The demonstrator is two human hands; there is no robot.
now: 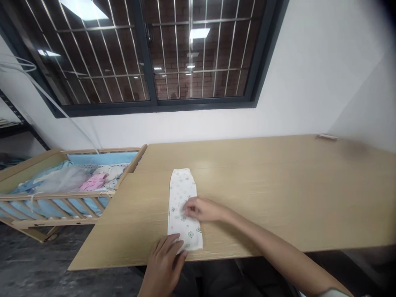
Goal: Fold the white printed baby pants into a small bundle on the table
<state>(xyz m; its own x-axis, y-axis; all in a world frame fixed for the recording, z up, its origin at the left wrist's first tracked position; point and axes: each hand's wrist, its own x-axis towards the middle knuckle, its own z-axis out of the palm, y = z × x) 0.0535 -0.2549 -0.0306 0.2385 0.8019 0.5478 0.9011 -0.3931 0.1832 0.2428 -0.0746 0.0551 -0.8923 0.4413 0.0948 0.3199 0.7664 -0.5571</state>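
A narrow, folded white baby garment or cloth (182, 187) with small green and dark animal prints lies lengthwise on the wooden table (262, 185). Its exact kind is not clear while folded. At its near left corner rests my left hand (163, 262), open, with the fingers stretched forward and lying over the edge. Above the cloth's middle right side is my right hand (201, 209), its fingers curled together and slightly blurred. The fingertips are at the printed surface; whether they pinch any fabric is hidden.
To the left stands a wooden crib (102, 194) with blue lining, holding a pink cloth (93, 181) and other fabrics. A barred window (198, 53) is in the wall behind. A small flat object (327, 137) lies at the table's far right. The table's front edge runs close to my body.
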